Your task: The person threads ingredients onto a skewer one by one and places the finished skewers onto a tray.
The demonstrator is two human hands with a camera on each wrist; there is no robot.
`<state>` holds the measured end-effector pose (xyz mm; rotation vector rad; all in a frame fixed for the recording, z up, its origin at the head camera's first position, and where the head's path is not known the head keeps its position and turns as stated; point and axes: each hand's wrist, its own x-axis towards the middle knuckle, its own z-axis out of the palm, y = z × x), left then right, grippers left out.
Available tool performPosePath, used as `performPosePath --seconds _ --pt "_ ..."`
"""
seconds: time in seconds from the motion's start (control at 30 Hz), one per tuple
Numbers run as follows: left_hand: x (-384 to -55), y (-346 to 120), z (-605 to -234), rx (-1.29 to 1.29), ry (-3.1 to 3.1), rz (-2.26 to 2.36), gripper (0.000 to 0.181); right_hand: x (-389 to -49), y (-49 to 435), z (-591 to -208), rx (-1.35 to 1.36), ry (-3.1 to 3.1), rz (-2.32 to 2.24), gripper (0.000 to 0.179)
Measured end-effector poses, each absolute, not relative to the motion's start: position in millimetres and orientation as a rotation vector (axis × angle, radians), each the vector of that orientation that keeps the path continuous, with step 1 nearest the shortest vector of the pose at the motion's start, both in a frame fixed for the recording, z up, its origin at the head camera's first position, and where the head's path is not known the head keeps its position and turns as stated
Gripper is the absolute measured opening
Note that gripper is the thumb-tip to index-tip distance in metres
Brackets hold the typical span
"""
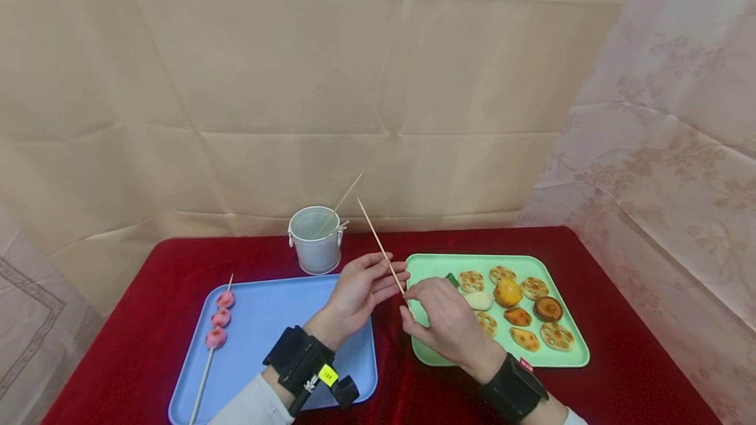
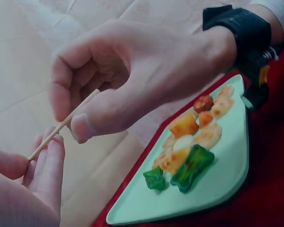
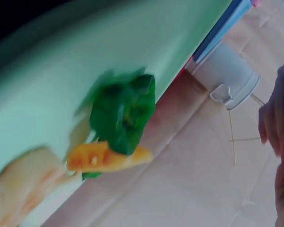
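Observation:
A thin bamboo skewer (image 1: pixel 373 229) slants up and to the left between both hands. My left hand (image 1: pixel 361 290), palm turned up, pinches it between thumb and fingers, as the left wrist view shows. At the skewer's lower end, my right hand (image 1: pixel 450 325) holds it between thumb and forefinger (image 2: pixel 68 101). Nothing is threaded on the visible part of this skewer. Just beyond the right hand lies a green tray (image 1: pixel 425 358) bearing toy food: lotus root slices (image 1: pixel 557 336), a mushroom (image 1: pixel 548 309), a yellow piece (image 1: pixel 508 293) and green pepper pieces (image 2: pixel 193 168).
On the left, a blue tray (image 1: pixel 283 326) carries a skewer with pink round pieces (image 1: pixel 216 338). Behind it stands a small metal bucket (image 1: pixel 317 251) with more thin skewers (image 1: pixel 348 195) leaning out. Red cloth (image 1: pixel 484 241) covers the table, and a beige curtain hangs behind.

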<state>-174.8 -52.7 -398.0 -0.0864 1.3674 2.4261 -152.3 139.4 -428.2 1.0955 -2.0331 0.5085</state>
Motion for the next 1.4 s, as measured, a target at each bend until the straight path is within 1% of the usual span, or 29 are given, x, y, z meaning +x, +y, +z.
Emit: performPosePath --seconds 0.17,0.27,0.33,0.43,0.5,0.67,0.77,0.93,1.0,1.13,1.2,1.4 --pt "-172.5 -59.8 -405.0 -0.059 1.515 2.392 0.026 -153.6 151.0 -427.3 1.131 -2.107 0.576 0.045" --pt "-170.4 -66.9 -409.3 -0.032 1.639 2.357 0.025 -156.3 158.7 -423.9 1.077 -2.127 0.65 0.047" --pt "-168.6 -71.8 -411.6 -0.017 1.729 2.33 0.023 -158.8 162.1 -421.4 1.02 -2.129 0.715 0.041" --pt "-166.4 -77.9 -414.1 -0.006 1.86 2.288 0.022 -161.7 164.0 -418.9 0.927 -2.124 0.818 0.024" --pt "-165.0 -81.2 -415.0 0.008 1.933 2.263 0.021 -162.6 163.2 -417.6 0.86 -2.141 0.874 0.015" --pt "-160.9 -87.0 -415.7 0.039 2.065 2.192 0.023 -162.8 157.9 -413.6 0.629 -2.335 1.03 0.011" --pt "-156.7 -89.0 -415.5 0.079 2.152 2.13 0.022 -165.3 154.1 -410.4 0.5 -2.48 1.173 0.017" --pt "-149.0 -90.4 -414.8 0.221 2.301 2.004 0.017 -174.3 148.1 -404.5 0.372 -2.577 1.565 0.037" --pt "-146.6 -90.6 -415.1 0.29 2.347 1.952 0.017 -177.6 146.1 -402.6 0.332 -2.562 1.737 0.041" --pt "-143.4 -91.2 -416.0 0.385 2.407 1.865 0.016 -182.9 141.9 -401.3 0.284 -2.503 1.969 0.042" --pt "-142.5 -91.7 -416.9 0.403 2.422 1.837 0.017 -184.1 139.8 -401.6 0.264 -2.461 2.047 0.041" --pt "-142.4 -92.5 -422.7 0.402 2.451 1.817 0.016 -184.1 134.7 -403.1 0.224 -2.391 2.127 0.036"
